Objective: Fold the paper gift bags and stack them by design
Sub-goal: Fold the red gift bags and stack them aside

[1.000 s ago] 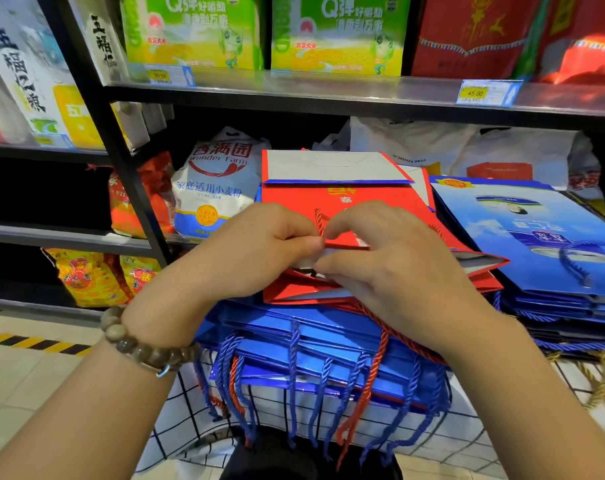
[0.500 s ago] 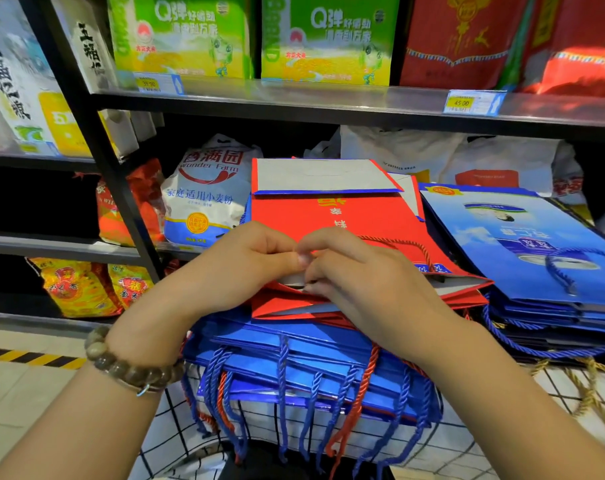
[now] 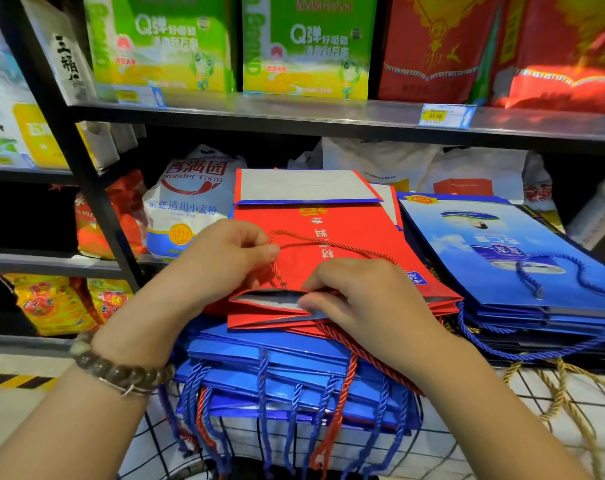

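1 red bag (image 3: 363, 233) atop blue stack (image 3: 294, 355) | left hand (image 3: 225, 258) pinches cord handle (image 3: 329, 243) | right hand (image 3: 360, 299) grips mouth edge (image 3: 259, 300) | likely light, glossy, creasable; hold at folds

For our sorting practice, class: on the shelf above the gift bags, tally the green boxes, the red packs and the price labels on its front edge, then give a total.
Green boxes: 2
Red packs: 2
Price labels: 2
Total: 6
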`<act>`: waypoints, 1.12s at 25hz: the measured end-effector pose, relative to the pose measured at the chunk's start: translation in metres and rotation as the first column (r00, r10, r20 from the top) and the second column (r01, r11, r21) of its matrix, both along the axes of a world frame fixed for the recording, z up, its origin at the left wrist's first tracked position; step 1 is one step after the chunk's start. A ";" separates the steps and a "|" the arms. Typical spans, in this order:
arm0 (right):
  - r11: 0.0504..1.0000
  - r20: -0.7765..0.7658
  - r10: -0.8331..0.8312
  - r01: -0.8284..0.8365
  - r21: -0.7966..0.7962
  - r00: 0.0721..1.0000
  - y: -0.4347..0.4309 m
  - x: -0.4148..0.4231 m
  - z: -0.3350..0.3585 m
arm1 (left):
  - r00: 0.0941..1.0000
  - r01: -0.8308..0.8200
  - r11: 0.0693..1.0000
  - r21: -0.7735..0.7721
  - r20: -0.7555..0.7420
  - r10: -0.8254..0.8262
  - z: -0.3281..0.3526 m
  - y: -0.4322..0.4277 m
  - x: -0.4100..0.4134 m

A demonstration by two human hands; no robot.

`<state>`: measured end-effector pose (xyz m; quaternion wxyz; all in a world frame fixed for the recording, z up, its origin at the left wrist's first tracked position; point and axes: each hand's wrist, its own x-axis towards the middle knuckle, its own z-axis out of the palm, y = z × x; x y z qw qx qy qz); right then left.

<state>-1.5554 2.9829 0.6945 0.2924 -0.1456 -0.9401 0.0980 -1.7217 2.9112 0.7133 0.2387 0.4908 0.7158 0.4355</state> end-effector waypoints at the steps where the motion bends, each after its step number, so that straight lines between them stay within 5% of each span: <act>1: 0.999 0.028 0.017 -0.017 -0.032 0.999 0.000 0.001 0.001 | 1.000 -0.012 1.000 0.000 -0.028 0.012 -0.002 0.000 0.001; 4: 0.985 0.082 0.001 0.013 -0.170 0.997 0.007 0.011 0.016 | 0.996 -0.063 0.998 0.011 -0.059 0.064 0.002 -0.003 -0.002; 6: 0.972 0.048 -0.189 0.194 -0.134 0.981 0.027 0.021 0.028 | 0.961 -0.185 0.982 0.029 -0.203 0.187 0.007 -0.004 -0.013; 10: 0.784 0.264 -0.609 0.618 0.058 0.748 0.071 0.031 0.036 | 0.666 -0.374 0.925 -0.064 -0.713 0.220 0.005 0.002 -0.031; 13: 0.746 0.436 -0.632 0.656 0.118 0.641 0.077 0.021 0.025 | 0.726 -0.323 0.932 -0.166 -0.675 0.132 0.000 0.012 -0.035; 17: 0.692 0.453 -0.666 0.718 0.076 0.593 0.075 0.011 0.018 | 0.702 -0.309 0.949 -0.068 -0.690 0.179 -0.003 0.015 -0.036; 22: 0.685 0.313 -0.669 0.723 -0.090 0.674 0.081 0.014 0.030 | 0.645 -0.264 0.964 0.030 -0.737 0.200 0.011 0.008 -0.035; 28: 0.683 0.252 -0.697 0.729 -0.057 0.672 0.106 0.075 0.065 | 0.744 -0.039 0.999 0.019 -0.666 0.042 0.054 0.042 -0.007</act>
